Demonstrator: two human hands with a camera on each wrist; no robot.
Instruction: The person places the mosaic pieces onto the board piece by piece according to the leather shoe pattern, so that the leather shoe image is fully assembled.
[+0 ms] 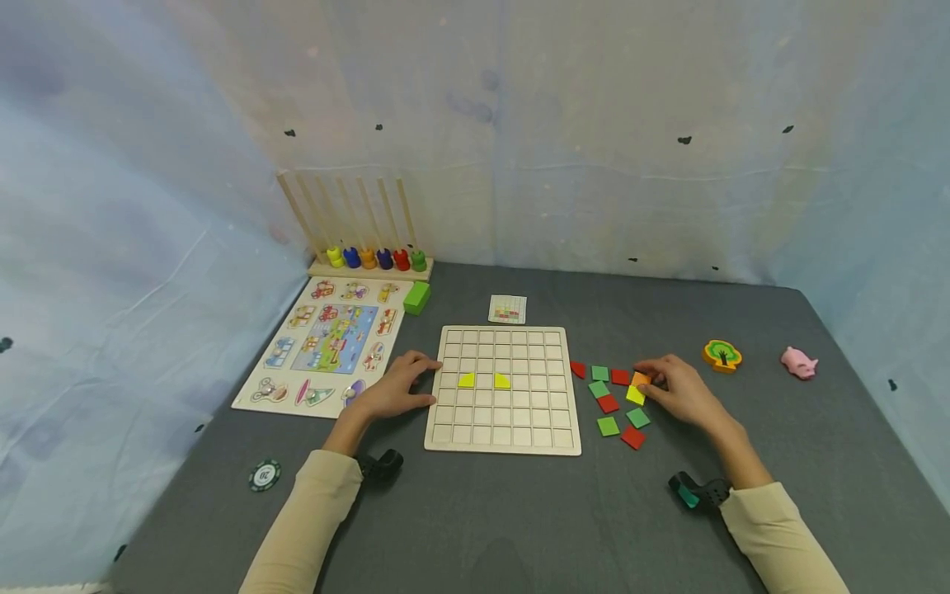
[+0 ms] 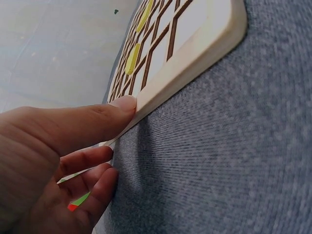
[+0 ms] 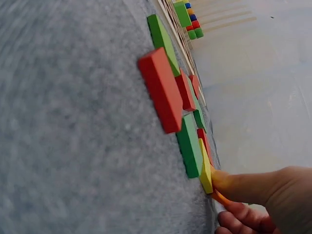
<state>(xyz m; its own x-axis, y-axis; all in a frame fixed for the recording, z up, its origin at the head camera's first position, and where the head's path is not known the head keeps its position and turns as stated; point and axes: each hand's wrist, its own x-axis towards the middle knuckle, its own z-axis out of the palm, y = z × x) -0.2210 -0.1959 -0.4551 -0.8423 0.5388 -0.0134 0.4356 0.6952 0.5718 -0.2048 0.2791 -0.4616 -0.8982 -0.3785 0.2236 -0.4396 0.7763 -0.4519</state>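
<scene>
A square wooden grid board [image 1: 502, 445] lies in the middle of the table with two yellow pieces [image 1: 466, 379] in its cells. At its left edge rests my left hand [image 1: 393, 388], thumb on the rim in the left wrist view and the other fingers loosely bent beside it. Right of the board, my right hand [image 1: 679, 392] pinches an orange tile [image 1: 640, 379] between thumb and fingers. Just below the thumb lies a yellow tile [image 1: 636, 395]. Several red and green tiles are scattered around, including a red one [image 3: 163, 92] and a green one [image 3: 189, 146] in the right wrist view.
A small pattern card [image 1: 508, 309] lies behind the board. To the left are a picture puzzle [image 1: 297, 405], a green block [image 1: 417, 298], a peg stand with coloured beads [image 1: 371, 268] and a chip [image 1: 265, 475]. A toy tree [image 1: 722, 355] and pink pig [image 1: 799, 363] stand at right.
</scene>
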